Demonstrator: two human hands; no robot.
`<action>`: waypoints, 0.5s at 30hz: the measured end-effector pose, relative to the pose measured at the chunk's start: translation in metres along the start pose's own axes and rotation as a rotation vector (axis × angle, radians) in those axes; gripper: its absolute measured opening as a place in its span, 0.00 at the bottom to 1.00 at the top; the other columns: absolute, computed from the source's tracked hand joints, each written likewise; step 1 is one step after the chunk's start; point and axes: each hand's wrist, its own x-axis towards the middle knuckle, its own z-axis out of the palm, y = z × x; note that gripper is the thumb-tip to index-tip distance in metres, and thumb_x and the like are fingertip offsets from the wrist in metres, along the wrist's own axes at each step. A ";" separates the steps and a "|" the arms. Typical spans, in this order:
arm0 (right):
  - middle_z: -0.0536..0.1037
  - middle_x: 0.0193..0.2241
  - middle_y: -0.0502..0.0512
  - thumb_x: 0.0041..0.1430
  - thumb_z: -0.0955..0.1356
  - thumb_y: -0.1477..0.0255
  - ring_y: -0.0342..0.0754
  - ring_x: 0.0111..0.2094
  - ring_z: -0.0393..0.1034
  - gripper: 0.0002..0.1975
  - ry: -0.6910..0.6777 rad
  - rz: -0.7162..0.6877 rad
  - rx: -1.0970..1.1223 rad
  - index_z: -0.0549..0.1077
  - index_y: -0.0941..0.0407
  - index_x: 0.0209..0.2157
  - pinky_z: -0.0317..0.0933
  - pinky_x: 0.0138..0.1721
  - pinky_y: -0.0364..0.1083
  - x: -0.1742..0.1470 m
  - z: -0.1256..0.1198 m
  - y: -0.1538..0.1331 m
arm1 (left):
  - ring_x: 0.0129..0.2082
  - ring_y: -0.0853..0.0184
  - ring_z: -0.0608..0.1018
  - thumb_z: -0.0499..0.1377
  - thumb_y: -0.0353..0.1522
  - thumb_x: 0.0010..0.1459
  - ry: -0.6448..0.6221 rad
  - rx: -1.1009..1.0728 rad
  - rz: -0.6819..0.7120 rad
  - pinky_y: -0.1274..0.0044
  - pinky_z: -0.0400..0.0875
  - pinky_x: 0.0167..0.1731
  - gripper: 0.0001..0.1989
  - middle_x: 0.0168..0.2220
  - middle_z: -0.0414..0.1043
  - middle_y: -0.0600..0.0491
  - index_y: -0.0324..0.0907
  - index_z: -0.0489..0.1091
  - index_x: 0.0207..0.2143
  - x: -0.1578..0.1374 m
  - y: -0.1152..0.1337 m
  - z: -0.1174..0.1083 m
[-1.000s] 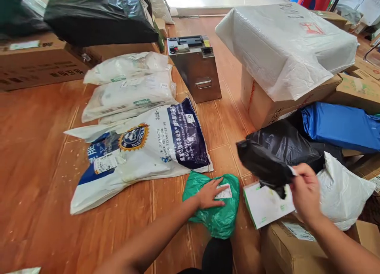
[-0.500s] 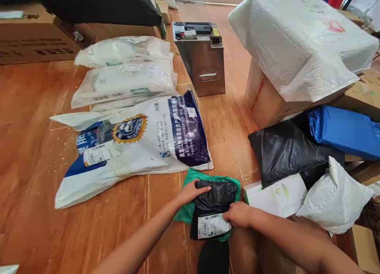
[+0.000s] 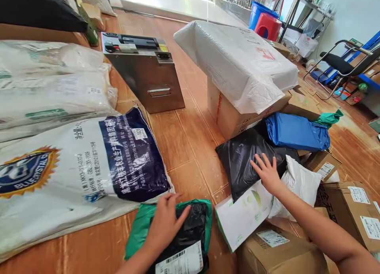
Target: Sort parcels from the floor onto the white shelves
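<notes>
My left hand is above a small black mailing bag with a white label, thumb and fingers apart. That bag lies on a green plastic parcel on the floor. My right hand, fingers spread, is over a larger black plastic parcel; I cannot tell whether it touches. Under that parcel's front edge lies a flat white box with a green print. A white plastic parcel sits beside my right wrist, and a blue wrapped parcel lies behind.
A big printed sack lies at left, below clear-wrapped bags. A metal case stands on the wooden floor. A bubble-wrapped package rests on a carton. Cardboard boxes stand at front right, a chair farther back.
The view has swung right. My right hand has let go of the small black bag and reached right, over the larger black parcel. My left hand has loosened above the small bag.
</notes>
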 end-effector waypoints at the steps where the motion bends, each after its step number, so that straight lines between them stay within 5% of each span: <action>1: 0.59 0.71 0.62 0.60 0.69 0.80 0.66 0.71 0.49 0.35 -0.021 -0.071 0.000 0.63 0.48 0.67 0.41 0.67 0.74 0.005 0.003 -0.003 | 0.52 0.49 0.75 0.53 0.48 0.61 -0.045 -0.034 0.090 0.56 0.71 0.57 0.25 0.49 0.70 0.40 0.40 0.70 0.51 0.002 0.014 0.007; 5: 0.76 0.59 0.64 0.59 0.67 0.82 0.61 0.60 0.69 0.24 -0.087 -0.196 0.129 0.76 0.55 0.56 0.57 0.64 0.64 0.033 -0.006 -0.013 | 0.51 0.52 0.76 0.53 0.41 0.63 -0.156 -0.158 0.288 0.61 0.75 0.53 0.20 0.49 0.69 0.42 0.43 0.71 0.54 -0.002 0.058 0.028; 8: 0.82 0.49 0.63 0.49 0.75 0.76 0.63 0.52 0.76 0.21 0.076 -0.071 0.362 0.82 0.56 0.47 0.66 0.56 0.59 0.037 -0.039 -0.005 | 0.54 0.53 0.75 0.53 0.43 0.63 -0.164 -0.293 0.219 0.60 0.73 0.57 0.21 0.50 0.67 0.43 0.43 0.71 0.53 -0.006 0.068 0.033; 12: 0.85 0.36 0.56 0.42 0.80 0.59 0.59 0.38 0.79 0.20 0.447 0.332 0.931 0.82 0.56 0.37 0.72 0.42 0.53 0.010 -0.091 0.016 | 0.59 0.50 0.73 0.59 0.54 0.54 -0.199 -0.617 -0.156 0.57 0.70 0.59 0.30 0.54 0.68 0.42 0.45 0.69 0.52 0.006 0.072 0.030; 15: 0.85 0.32 0.57 0.34 0.81 0.53 0.58 0.33 0.79 0.28 0.507 0.656 1.459 0.80 0.57 0.34 0.73 0.36 0.53 -0.020 -0.104 0.025 | 0.64 0.44 0.69 0.62 0.62 0.41 -0.313 -0.993 -0.546 0.55 0.71 0.58 0.47 0.64 0.64 0.35 0.42 0.64 0.56 0.023 0.089 0.024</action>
